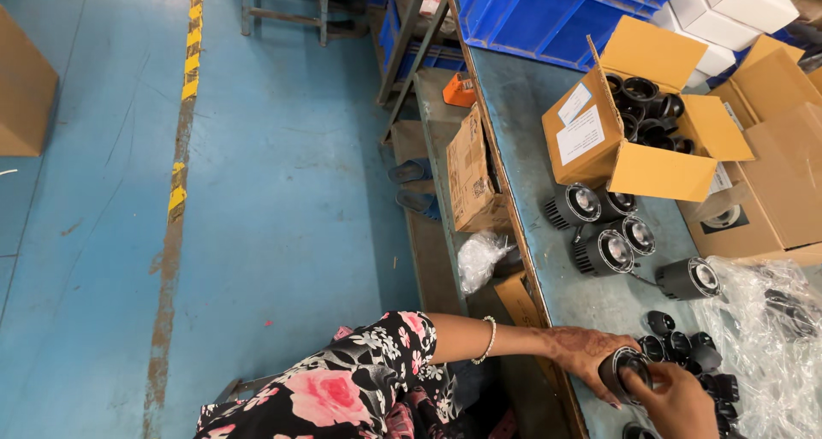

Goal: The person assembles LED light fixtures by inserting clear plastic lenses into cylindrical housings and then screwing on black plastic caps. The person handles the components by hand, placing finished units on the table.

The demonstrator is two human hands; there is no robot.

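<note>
My left hand [584,359], with a bracelet on the wrist and a floral sleeve above it, grips a black cylindrical lamp housing [618,371] just above the near edge of the workbench [522,122]. My right hand [678,404] comes in from the bottom edge, and its fingers rest on the housing's round front face. A pile of small black rings [689,351] lies just beyond both hands. Several finned black lamp housings [604,252] with shiny reflectors lie farther up the bench.
An open cardboard box [591,139] full of black parts stands mid-bench, with more cardboard boxes [783,174] to its right. Crumpled clear plastic [771,336] lies at the right. Blue crates [548,11] and white boxes [728,11] sit at the far end. The blue floor [257,191] has a yellow stripe [184,105].
</note>
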